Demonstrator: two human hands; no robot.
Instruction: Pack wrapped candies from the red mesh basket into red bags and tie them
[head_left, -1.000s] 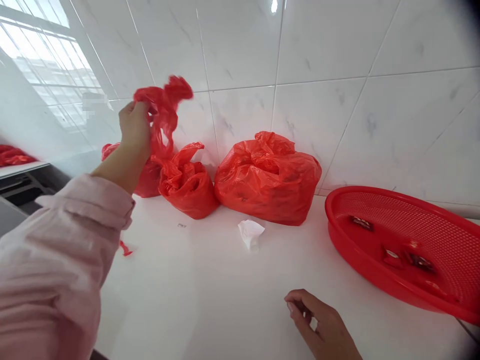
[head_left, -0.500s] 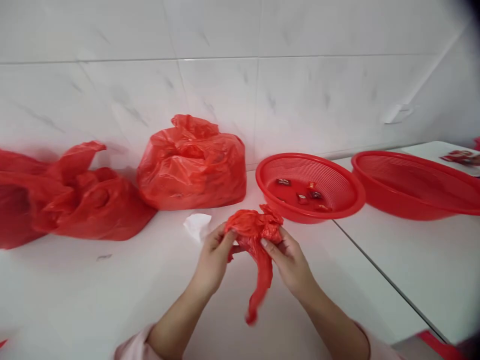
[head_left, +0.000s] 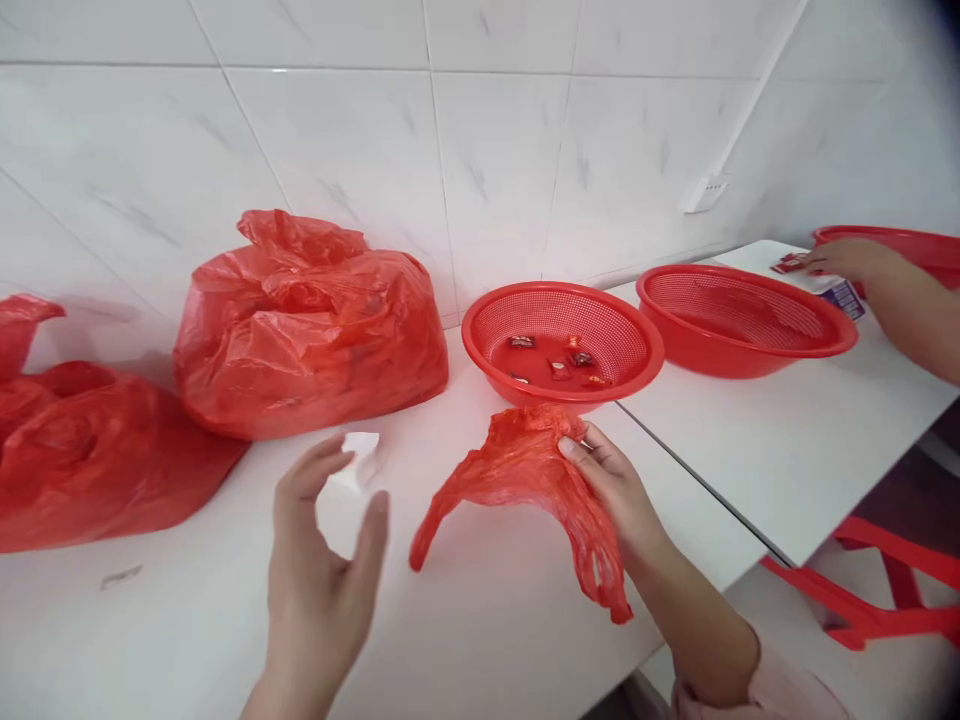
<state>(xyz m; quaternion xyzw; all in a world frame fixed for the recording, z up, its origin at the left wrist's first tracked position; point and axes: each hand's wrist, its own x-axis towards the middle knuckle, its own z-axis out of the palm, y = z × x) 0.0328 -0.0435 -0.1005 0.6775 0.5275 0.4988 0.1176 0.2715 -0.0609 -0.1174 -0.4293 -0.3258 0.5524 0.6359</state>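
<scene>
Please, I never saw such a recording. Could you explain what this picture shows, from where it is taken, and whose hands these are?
No machine: a camera worn on a person's head looks down at their two bare hands. The right hand pinches a thin red plastic bag over the white counter; the left hand is open and holds nothing. Behind lie a filled red bag, a second bag and a red basket with a few small wrapped pieces. The far-right hand belongs to another person.
</scene>
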